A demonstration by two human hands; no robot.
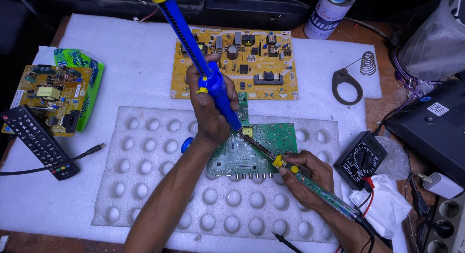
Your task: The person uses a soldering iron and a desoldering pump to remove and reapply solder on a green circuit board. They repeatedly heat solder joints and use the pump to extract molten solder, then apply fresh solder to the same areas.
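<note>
Fingers of left hand (pixel 209 112) grip one blue pump (pixel 213 78), right hand (pixel 305 175) one iron (pixel 310 183); three boards.

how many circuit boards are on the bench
3: a green board under the tools held by the left hand and right hand, a large yellow board behind it, and a smaller yellow board far left.

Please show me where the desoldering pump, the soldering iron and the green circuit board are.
desoldering pump (pixel 220 91), head view, blue barrel.
soldering iron (pixel 319 191), head view, clear handle.
green circuit board (pixel 242 156), head view, middle of board.
</note>
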